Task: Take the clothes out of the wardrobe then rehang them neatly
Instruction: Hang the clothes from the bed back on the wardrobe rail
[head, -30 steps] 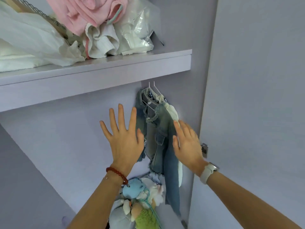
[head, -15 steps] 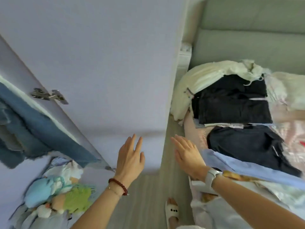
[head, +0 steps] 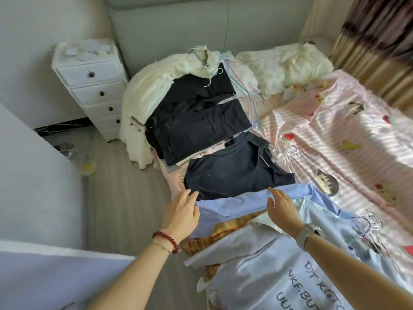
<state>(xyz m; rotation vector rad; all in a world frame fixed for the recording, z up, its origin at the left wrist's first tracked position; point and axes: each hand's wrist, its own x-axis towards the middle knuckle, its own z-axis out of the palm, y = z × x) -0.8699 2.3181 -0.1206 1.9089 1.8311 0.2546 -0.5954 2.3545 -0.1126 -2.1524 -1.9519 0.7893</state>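
Note:
Clothes lie piled along the near edge of a bed (head: 348,135). A light blue shirt (head: 234,203) stretches across the pile between my hands. My left hand (head: 181,211) rests open at its left end, fingers apart, touching the cloth. My right hand (head: 282,209) hovers open over its right part. Beyond it lie a dark navy garment (head: 232,173) and folded black clothes (head: 196,121) on a cream garment (head: 145,95). A pale blue shirt with dark lettering (head: 290,271) lies nearest me, over a yellow checked cloth (head: 214,231).
Wire hangers (head: 366,222) lie on the pink striped sheet at the right; more hangers (head: 250,95) poke from the black pile. A white drawer unit (head: 93,86) stands left of the bed. The wardrobe door (head: 33,175) fills the left side. Curtains (head: 375,41) hang at the far right.
My view has swung from the wardrobe's hanging denim jacket, past the door, round to the bed. Both hands have come down onto the light blue shirt.

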